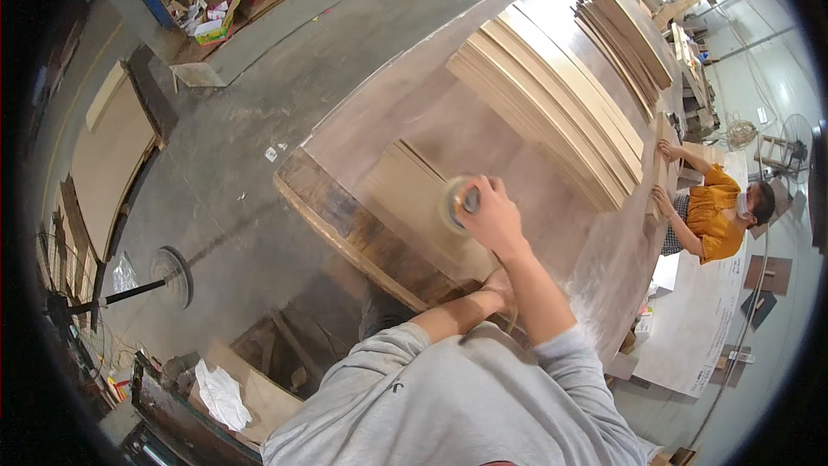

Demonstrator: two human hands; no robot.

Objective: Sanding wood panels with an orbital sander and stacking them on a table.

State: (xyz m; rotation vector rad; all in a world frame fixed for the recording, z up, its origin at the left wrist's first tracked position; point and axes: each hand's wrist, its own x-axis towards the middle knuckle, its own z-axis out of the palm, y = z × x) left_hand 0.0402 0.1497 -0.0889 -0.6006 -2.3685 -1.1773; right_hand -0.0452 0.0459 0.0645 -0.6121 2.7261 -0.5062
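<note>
My right hand [493,217] is wrapped around a small round sander [459,203], its disc blurred, resting on a pale flat wooden board [405,194]. The board lies near the table's front-left edge, with a thin dark gap between strips at its far end. Crossing beneath my right forearm, my left hand [498,286] is by the near end of the board. Its fingers are mostly hidden, so I cannot tell what they hold. A thin hose or cord [513,321] hangs just below it.
Long pale boards [552,103] are stacked across the table [345,129], with darker strips [625,47] beyond. At the far right a co-worker in an orange top [720,216] has both hands on a board. A round-based stand [175,278] is on the floor to the left.
</note>
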